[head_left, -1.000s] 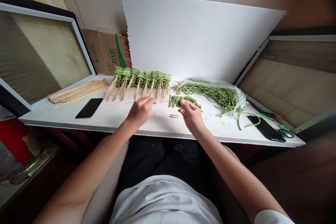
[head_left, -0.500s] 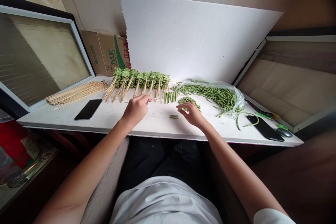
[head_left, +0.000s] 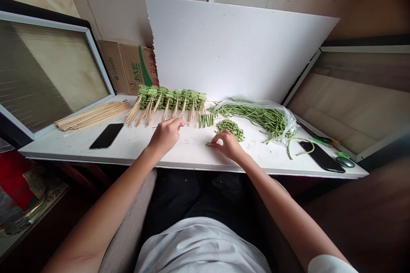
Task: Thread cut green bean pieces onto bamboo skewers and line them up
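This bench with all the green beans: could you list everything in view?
White bench: one, white, across the view.
Finished bean skewers: a long row, green on pale sticks, at the bench's back.
Loose bamboo skewers: one bundle, pale, left.
Long beans: one bunch, green, in a clear plastic bag, right.
Cut beans: one small heap, green, mid-bench.
Phones: two, black, one left, one right.
Foam board: one, white, behind the beans.
Cardboard box: one, brown with green print, back left.
Left hand: one, pinching a skewer threaded with green bean pieces.
Right hand: one, on the bench beside the heap.
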`<state>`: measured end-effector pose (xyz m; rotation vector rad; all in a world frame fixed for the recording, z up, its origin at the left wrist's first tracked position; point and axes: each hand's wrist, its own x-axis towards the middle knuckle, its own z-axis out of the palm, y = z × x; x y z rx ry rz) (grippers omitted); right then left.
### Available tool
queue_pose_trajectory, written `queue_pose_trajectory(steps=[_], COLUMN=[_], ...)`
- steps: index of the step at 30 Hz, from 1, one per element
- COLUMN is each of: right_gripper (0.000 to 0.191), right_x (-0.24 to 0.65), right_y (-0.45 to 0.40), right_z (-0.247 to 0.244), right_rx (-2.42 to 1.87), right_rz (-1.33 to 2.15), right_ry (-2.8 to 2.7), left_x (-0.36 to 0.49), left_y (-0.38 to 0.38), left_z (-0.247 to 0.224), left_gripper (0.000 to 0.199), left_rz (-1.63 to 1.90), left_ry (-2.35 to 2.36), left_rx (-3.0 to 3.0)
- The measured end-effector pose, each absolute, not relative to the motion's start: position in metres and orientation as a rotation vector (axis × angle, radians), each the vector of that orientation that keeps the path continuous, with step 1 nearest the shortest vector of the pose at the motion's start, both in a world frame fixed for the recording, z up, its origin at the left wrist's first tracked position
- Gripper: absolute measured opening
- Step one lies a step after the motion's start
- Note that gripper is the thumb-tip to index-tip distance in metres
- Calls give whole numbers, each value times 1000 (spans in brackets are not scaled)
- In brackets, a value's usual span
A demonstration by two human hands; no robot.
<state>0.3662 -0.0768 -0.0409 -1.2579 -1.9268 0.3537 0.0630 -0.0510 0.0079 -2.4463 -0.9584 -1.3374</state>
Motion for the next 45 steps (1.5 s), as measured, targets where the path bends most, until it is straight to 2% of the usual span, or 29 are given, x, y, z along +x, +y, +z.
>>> queue_pose_trajectory(steps=[5,12,19,29,45], right_gripper=[27,40,38,30,33], right_x=[371,375,362,358,357], right_y=[-77,-84,-97,-98,-98], right_z=[-26,0,17,15,14], right_rx=[-1167,-1044,-819,-736,-770], right_rz=[439,925,1176,1248,1241], right_ry=[-1675,-1158,-1000,-975,-974], left_x=[63,63,65,66,67], left_y=[-51,-52,-55,-56,-52], left_z=[8,8,8,9,4], left_gripper=[39,39,42,44,42], left_rz=[-1333,-1348,-1350,-1321,-1316], left_ry=[-944,-936,-906,-866,-861], left_rx=[-2410,-2413,-2423,-2441,-2427])
